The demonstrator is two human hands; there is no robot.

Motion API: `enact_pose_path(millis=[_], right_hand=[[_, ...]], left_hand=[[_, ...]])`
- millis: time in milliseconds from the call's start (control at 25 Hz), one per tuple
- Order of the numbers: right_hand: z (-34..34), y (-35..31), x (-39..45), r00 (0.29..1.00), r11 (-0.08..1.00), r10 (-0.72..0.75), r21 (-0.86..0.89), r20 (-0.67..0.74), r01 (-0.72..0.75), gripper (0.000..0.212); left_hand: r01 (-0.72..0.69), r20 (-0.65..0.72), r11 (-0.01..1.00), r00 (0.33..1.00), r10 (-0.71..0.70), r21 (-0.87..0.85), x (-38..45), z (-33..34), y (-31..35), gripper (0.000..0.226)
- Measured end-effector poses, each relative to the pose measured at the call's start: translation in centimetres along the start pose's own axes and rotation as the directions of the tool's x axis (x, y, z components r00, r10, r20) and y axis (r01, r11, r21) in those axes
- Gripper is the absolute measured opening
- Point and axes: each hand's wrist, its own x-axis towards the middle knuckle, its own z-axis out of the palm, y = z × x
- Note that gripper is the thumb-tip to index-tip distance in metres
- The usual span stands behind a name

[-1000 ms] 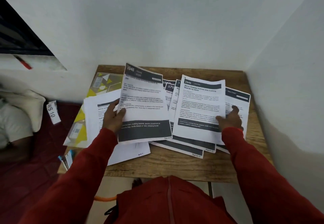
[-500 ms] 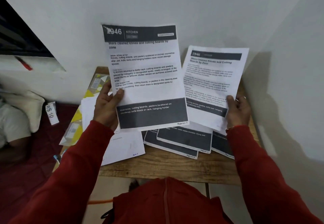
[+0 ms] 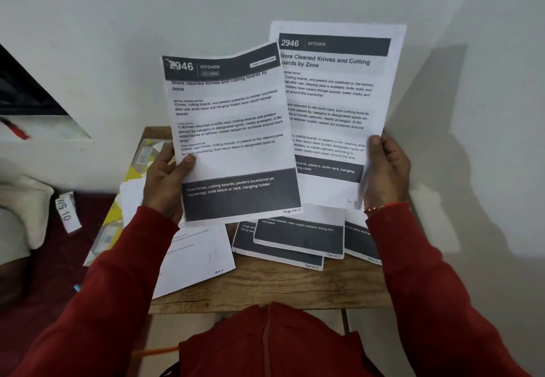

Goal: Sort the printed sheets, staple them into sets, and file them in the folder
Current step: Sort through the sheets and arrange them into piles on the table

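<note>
White walls close in around a small wooden bench [image 3: 265, 291], and that bench is our landmark. Nearest us on its front half, loose printed sheets [image 3: 298, 241] lie fanned and overlapping, footers showing, likely so the page numbers can be read at a glance. At its left edge, a yellow-patterned folder [image 3: 132, 176] waits half under white papers [image 3: 194, 255]; nothing looks filed yet.

Above the bench, the left hand [image 3: 163, 182] pinches one sheet [image 3: 233, 140] at its left margin, thumb on the front. The right hand [image 3: 386, 170] pinches a second sheet [image 3: 333, 105] at its right edge, a little higher and slightly behind the first. Both headers read 2946 KITCHEN, so they seem raised side by side for comparing, a matching pair for one set. No stapler shows anywhere.
</note>
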Motion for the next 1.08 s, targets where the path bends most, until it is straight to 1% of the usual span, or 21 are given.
enact_pose_path(millis=[200,360,480,560,640,720,800,880,920,960,1000,1040,1080], right_hand=[[1.1,-0.5,-1.3,1.0,0.998,0.016,0.06,0.001,-0.016,0.018],[1.6,0.9,-2.7,0.997,0.999,0.046,-0.02,0.057,-0.045,0.018],[2.6,2.1,-4.3,0.988,0.994,0.084,-0.081,0.132,-0.074,0.023],[3.7,1.8,-5.3,0.974,0.988,0.125,-0.109,0.192,-0.105,0.024],[4.3,1.0,-5.6,0.946,0.978,0.192,-0.128,0.26,-0.163,0.019],[4.5,0.6,-5.3,0.932,0.967,0.235,-0.167,0.275,-0.194,0.028],[4.6,1.1,-5.4,0.923,0.955,0.229,-0.252,0.308,-0.153,0.022],[4.5,2.1,-5.9,0.906,0.941,0.215,-0.325,0.365,-0.092,0.023],[4.3,2.4,-6.2,0.897,0.937,0.238,-0.331,0.374,-0.11,0.023],[3.8,2.7,-6.3,0.887,0.932,0.281,-0.326,0.368,-0.159,0.022],[3.2,2.7,-6.3,0.878,0.919,0.326,-0.334,0.349,-0.209,0.02],[1.9,3.1,-5.8,0.886,0.9,0.358,-0.36,0.296,-0.244,0.02],[0.2,3.6,-5.2,0.909,0.88,0.364,-0.396,0.204,-0.264,0.02]], left_hand=[[-0.021,0.02,0.998,1.0,0.022,-0.053,0.2,-0.6,0.6,0.034],[0.057,0.011,0.993,0.998,-0.056,-0.102,0.4,0.4,0.9,0.029],[0.131,0.053,0.986,0.991,-0.126,-0.107,0.4,1.8,0.9,0.021],[0.139,0.081,0.988,0.988,-0.134,-0.06,0.5,2.7,1.0,0.026],[0.108,0.083,0.994,0.991,-0.108,0.005,0.7,3.4,0.9,0.033],[0.06,0.054,0.994,0.996,-0.065,0.088,1.0,3.8,1.0,0.033],[0.045,0.051,0.989,0.997,-0.052,0.142,1.0,3.6,0.7,0.032],[0.119,0.097,0.982,0.986,-0.134,0.145,0.8,2.9,-0.3,0.035],[0.167,0.13,0.973,0.973,-0.189,0.161,0.6,2.5,-0.8,0.037],[0.195,0.159,0.962,0.961,-0.226,0.189,0.3,2.0,-1.3,0.037],[0.193,0.158,0.956,0.96,-0.23,0.219,0.2,1.4,-1.7,0.037],[0.177,0.135,0.957,0.968,-0.211,0.231,0.2,0.7,-2.0,0.037],[0.151,0.09,0.96,0.98,-0.176,0.237,0.4,0.1,-2.1,0.036]])
